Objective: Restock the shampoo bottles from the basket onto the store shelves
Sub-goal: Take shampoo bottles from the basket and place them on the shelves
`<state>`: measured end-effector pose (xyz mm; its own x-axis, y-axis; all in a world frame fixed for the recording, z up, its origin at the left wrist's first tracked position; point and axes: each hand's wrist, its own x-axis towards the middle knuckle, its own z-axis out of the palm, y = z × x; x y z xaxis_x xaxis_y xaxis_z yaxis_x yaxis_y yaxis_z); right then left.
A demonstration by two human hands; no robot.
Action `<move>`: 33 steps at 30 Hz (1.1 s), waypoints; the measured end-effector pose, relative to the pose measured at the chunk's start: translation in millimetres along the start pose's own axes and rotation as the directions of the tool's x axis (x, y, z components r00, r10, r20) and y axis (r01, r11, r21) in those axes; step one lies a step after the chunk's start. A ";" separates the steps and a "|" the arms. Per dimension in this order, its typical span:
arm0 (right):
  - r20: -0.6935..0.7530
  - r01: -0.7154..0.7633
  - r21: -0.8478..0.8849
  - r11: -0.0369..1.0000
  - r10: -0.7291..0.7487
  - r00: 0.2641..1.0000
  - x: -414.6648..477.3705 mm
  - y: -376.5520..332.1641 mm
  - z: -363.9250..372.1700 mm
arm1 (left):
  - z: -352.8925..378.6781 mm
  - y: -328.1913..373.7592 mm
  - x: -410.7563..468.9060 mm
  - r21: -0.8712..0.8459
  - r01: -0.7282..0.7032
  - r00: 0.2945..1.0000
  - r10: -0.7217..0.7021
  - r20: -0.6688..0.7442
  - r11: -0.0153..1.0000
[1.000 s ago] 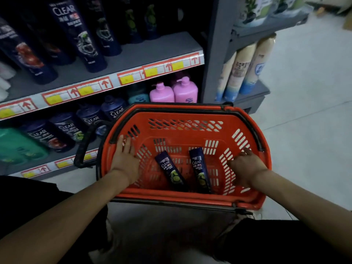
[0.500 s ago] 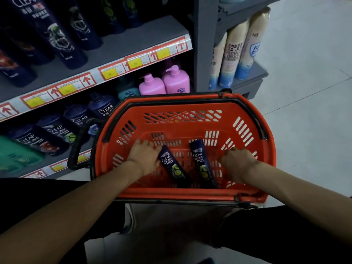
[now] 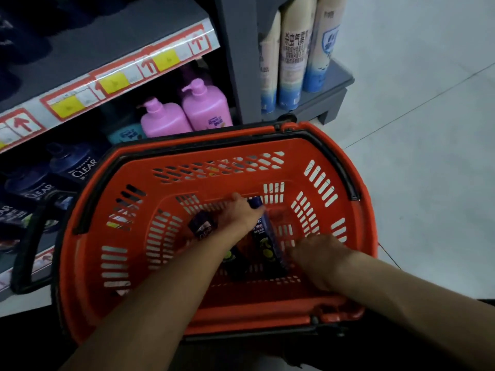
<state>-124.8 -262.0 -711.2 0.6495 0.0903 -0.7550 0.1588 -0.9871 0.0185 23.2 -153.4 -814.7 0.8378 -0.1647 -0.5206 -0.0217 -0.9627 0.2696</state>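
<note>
A single wide-angle view from the person's head, tilted steeply down and slightly forward; it sits close above the orange basket [image 3: 88, 263], which fills the middle; the store shelves [image 3: 107, 41] lean in at upper left; pale floor [image 3: 428, 129] runs along the right

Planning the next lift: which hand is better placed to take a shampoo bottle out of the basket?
Probably left. The left hand lies at the right bottle cap end, the left bottle beside it; the right hand rests near the basket wall.
</note>
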 end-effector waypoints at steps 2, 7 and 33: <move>-0.015 0.006 0.005 1.000 -0.006 1.000 -1.8 0.7 2.4 | 11.9 13.3 3.9 -0.172 0.121 0.993 -0.117 0.033 0.978; -0.068 0.026 0.013 1.000 -0.026 0.997 -0.4 1.4 5.9 | 33.5 24.6 15.2 -0.430 0.316 0.948 -0.292 0.123 0.846; -0.312 -0.140 0.284 0.948 0.230 0.922 -18.0 -19.2 -80.7 | -111.2 -6.7 -107.9 -0.681 -0.069 0.947 -0.167 -0.274 0.729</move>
<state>-79.6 -234.0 -645.0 0.8674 -0.1025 -0.4869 -0.1519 -0.9864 -0.0630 -6.4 -105.3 -670.3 0.9467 0.0635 -0.3157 0.2979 -0.5447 0.7839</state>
